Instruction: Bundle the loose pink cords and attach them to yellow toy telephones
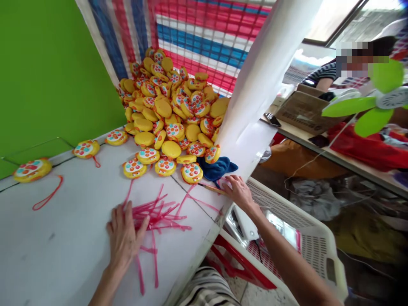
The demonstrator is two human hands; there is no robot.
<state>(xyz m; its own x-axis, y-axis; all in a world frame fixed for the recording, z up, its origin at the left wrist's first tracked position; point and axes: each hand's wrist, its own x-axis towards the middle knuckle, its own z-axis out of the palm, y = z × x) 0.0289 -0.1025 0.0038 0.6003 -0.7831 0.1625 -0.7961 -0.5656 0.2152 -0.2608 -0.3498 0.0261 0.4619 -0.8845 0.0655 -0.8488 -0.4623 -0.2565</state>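
Note:
My left hand (pixel 125 231) lies with its fingers spread on the left end of a loose bundle of pink strips (pixel 159 212) on the white table (pixel 63 250). At the table's right edge, my right hand (pixel 237 191) has its fingers bent at the end of a thin wooden-handled tool (pixel 212 188); whether it grips the tool is unclear. Just behind that hand is a dark blue cloth (pixel 216 168). Several yellow toys with colored dots, one of them (pixel 192 172) near the tool's tip, stand before a large heap of yellow toys (pixel 168 106).
On the left are a red cord loop (pixel 49 194) and more toys along a green panel (pixel 57 76). A white pillar (pixel 261 63) rises behind my right hand. A white plastic basket (pixel 318 250) stands below right. A person (pixel 325 76) sits beyond, near a green fan (pixel 389 100).

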